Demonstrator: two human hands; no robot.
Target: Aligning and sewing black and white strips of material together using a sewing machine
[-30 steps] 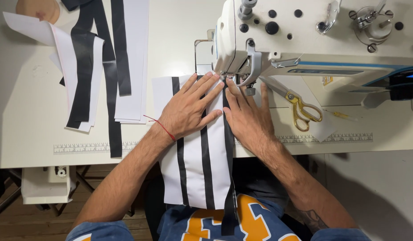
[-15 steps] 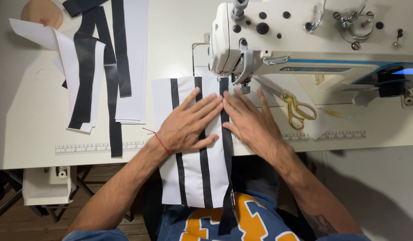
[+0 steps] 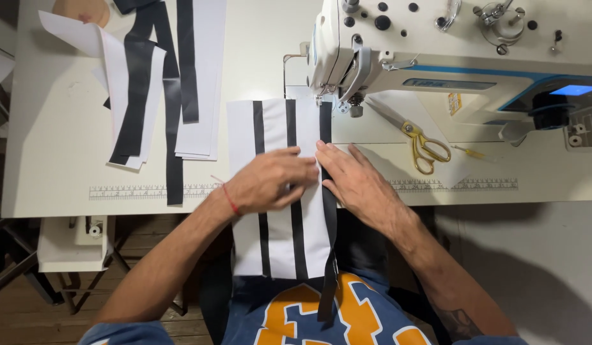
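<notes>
White fabric panel with black stripes [image 3: 278, 191] lying flat on the pale sewing table [image 3: 66, 166], its far edge reaching under the head of the white sewing machine [image 3: 436, 57] and its near end hanging over the table edge toward the person's lap. The rightmost black strip [image 3: 327, 191] runs along the panel's right edge, in line with the presser foot [image 3: 347, 105], and trails loose below the panel. To do this step well, the strip's edge should probably stay flush with the panel edge, both layers pressed flat and fed straight toward the foot with even, light pressure, so that no pucker or drift forms; fingertips are best kept well back from the needle area. Left hand [image 3: 270, 180]: laid palm down across the middle of the panel, fingers extended and close together, pointing right; it grips nothing and only presses on the cloth. Right hand [image 3: 353, 182]: also flat and spread, fingers angled toward the strip, fingertips touching the strip at the panel's right edge, just beside those of the left hand; it holds nothing. Yellow-handled scissors [image 3: 417, 140] lie on the table to the right, near the machine bed. Loose black and white strips [image 3: 155, 83] lie well apart at the upper left. A printed ruler [image 3: 149, 190] runs along the table's near edge.
</notes>
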